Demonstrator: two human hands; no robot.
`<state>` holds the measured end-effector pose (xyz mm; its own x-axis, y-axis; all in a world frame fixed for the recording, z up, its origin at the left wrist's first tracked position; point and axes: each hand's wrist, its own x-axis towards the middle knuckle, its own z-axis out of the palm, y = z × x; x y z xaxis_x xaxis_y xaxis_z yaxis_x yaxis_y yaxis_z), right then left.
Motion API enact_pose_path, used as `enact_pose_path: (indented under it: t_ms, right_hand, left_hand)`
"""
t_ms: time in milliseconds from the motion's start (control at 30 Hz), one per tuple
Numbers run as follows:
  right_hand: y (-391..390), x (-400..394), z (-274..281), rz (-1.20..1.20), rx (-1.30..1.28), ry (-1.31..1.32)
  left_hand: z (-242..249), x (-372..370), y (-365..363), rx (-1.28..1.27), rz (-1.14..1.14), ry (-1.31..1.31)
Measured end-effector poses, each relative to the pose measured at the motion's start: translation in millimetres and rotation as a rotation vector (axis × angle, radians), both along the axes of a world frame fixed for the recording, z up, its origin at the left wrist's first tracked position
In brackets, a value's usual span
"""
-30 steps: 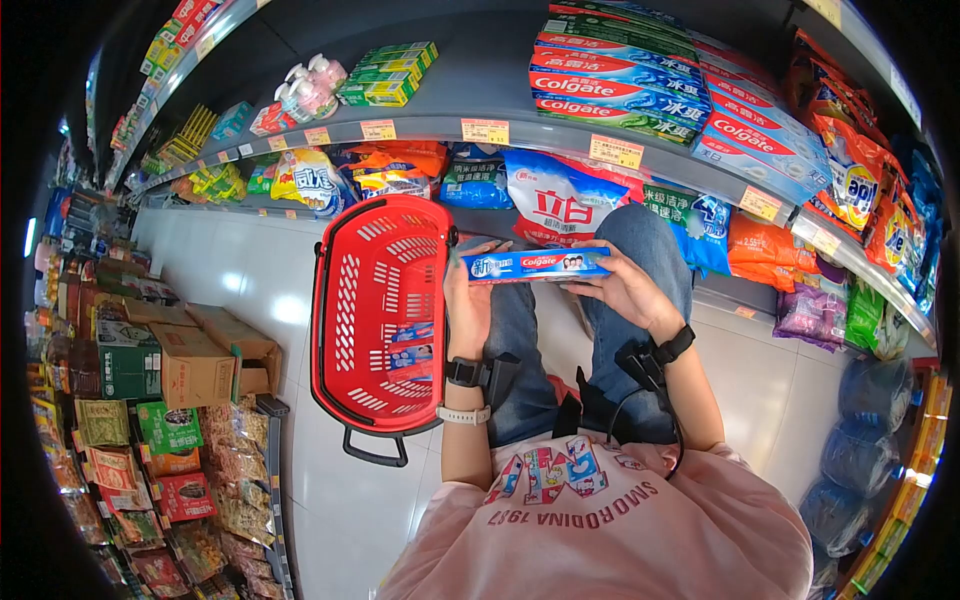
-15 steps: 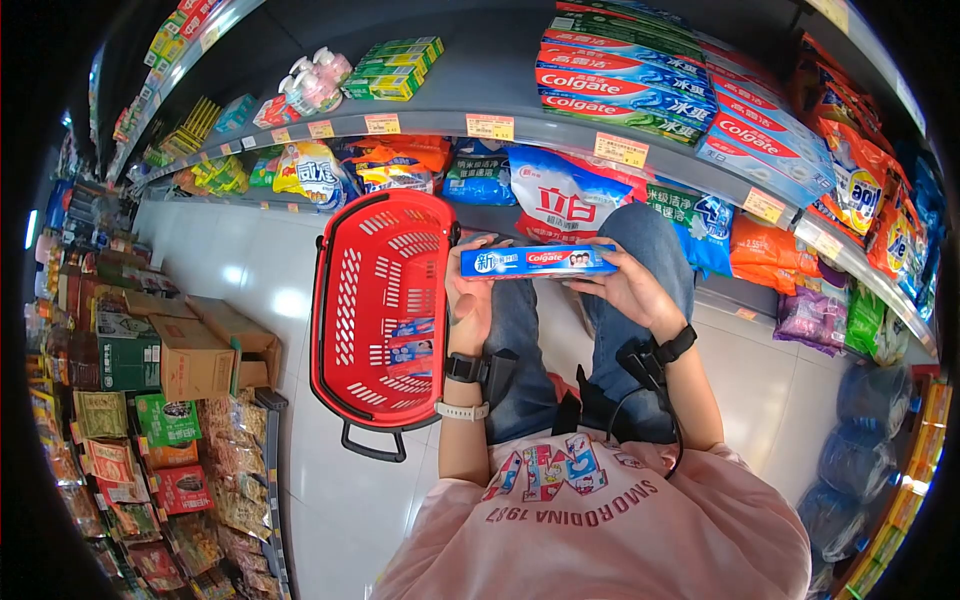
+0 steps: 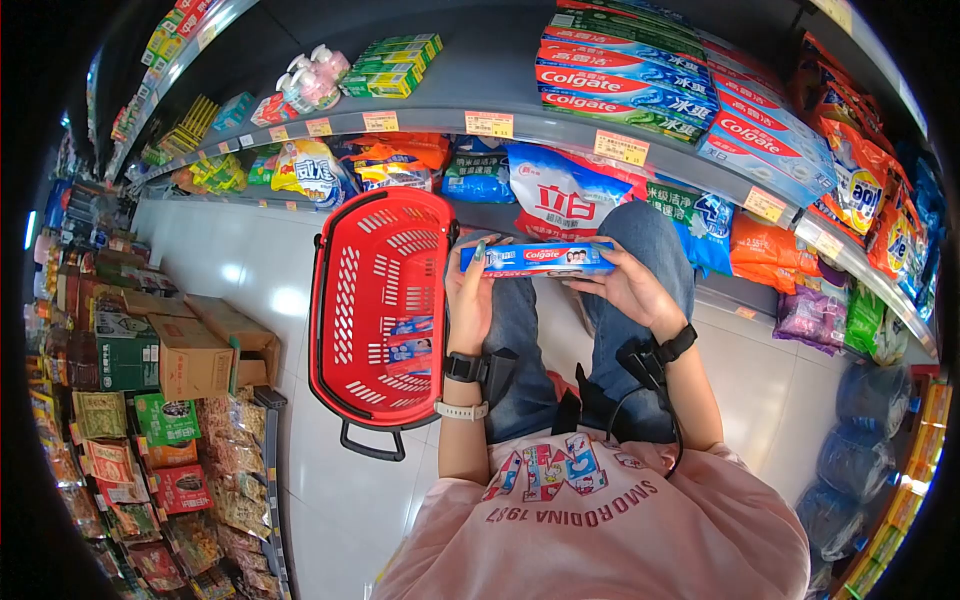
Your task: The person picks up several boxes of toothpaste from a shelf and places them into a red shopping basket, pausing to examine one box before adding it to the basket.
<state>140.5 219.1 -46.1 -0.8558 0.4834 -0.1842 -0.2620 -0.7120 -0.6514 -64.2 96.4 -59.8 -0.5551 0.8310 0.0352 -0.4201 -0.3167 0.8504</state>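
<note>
A blue and red Colgate toothpaste box lies level between my two hands, above my knees. My left hand grips its left end, with the thumb now over the printed front. At the other end, my right hand pinches the box between thumb and fingers. Just left of my left arm stands a red plastic shopping basket on the floor. Inside it lie a few blue and red toothpaste boxes.
Ahead runs a grey shelf with stacked Colgate boxes and pump bottles. Detergent bags fill the lower level. Cardboard boxes and packaged snacks stand at the left, large water bottles at the right.
My left thumb has moved up onto the front of the toothpaste box. The box has tilted slightly, so a red lower side shows. My right hand keeps its hold.
</note>
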Motion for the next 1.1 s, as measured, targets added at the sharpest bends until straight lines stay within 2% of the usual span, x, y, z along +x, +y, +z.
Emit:
enact_pose_path:
  t_ms: [1100]
  right_hand:
    - [-1.0, 0.0, 1.1, -0.001, 0.006, -0.007]
  left_hand:
    - [0.3, -1.2, -0.6, 0.045, -0.022, -0.105]
